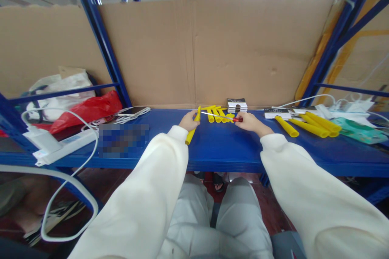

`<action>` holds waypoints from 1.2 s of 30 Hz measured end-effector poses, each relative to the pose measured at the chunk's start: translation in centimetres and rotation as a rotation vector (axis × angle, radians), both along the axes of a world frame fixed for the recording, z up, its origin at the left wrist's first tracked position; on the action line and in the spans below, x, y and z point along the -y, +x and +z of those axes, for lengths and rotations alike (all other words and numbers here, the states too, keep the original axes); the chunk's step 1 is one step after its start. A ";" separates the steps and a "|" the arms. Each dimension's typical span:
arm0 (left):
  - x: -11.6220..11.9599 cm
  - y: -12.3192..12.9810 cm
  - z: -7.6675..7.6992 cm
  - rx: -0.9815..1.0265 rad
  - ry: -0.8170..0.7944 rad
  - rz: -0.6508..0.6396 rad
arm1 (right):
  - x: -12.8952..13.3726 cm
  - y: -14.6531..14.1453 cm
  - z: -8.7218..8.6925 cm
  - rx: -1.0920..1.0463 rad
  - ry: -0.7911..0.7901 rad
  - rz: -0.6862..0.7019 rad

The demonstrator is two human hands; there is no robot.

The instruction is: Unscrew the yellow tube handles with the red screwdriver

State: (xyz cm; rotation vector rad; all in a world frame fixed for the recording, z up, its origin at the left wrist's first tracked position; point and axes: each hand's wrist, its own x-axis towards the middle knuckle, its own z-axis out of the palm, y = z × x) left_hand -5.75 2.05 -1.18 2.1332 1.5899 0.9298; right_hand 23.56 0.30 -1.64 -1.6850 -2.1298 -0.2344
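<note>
My left hand (189, 120) is closed round a yellow tapered tube (191, 135), which stands tilted with its wide end toward me. In my right hand (247, 123) is a screwdriver (239, 119) with a red handle. Its long thin metal shaft points left, and the tip reaches the upper part of the held tube; whether it touches is too small to tell. Between my hands, several yellow tubes (217, 115) lie side by side on the blue shelf (225, 145). Behind my right hand sits a stack of black-and-white cards (236, 104).
More yellow tubes (316, 124) lie at the right, beside white-and-black cards (276, 113) and a green packet (358, 130). At the left are a white power strip (65, 147), a red bag (88, 111) and a phone with cable (133, 112). Cardboard (243, 52) closes the back.
</note>
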 end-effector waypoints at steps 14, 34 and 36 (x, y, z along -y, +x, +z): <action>0.3 0.2 0.2 0.017 -0.009 0.000 | -0.2 0.1 -0.3 -0.023 -0.008 0.019; 1.2 0.5 0.6 0.039 -0.095 0.017 | 0.0 -0.1 -0.1 0.013 -0.018 -0.017; 1.3 0.5 0.7 0.039 -0.099 0.019 | 0.1 -0.2 0.0 0.014 -0.016 -0.023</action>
